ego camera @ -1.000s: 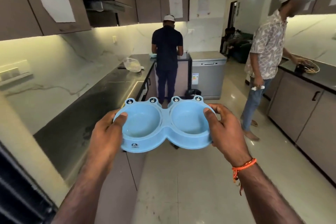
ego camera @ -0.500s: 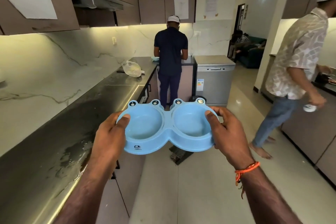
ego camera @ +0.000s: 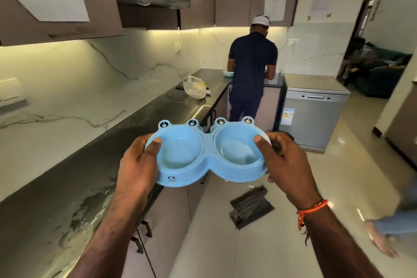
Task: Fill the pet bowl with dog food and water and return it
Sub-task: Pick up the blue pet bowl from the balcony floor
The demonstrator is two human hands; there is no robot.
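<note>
Kitchen — wet dark counter [ego camera: 67, 187] left, glossy floor [ego camera: 327, 187].

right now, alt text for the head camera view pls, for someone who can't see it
Two bare hands, left hand and right hand, hold an empty light blue double pet bowl with frog eyes over a kitchen floor beside a wet dark countertop. Ahead, a person in dark blue stands facing away at the counter, near a plastic bag and a steel dishwasher.

One double pet bowl [ego camera: 206, 160] with two basins is gripped between two hands, left hand [ego camera: 135, 169] and right hand [ego camera: 288, 165]; two other persons are seen beyond the fingertips.
</note>
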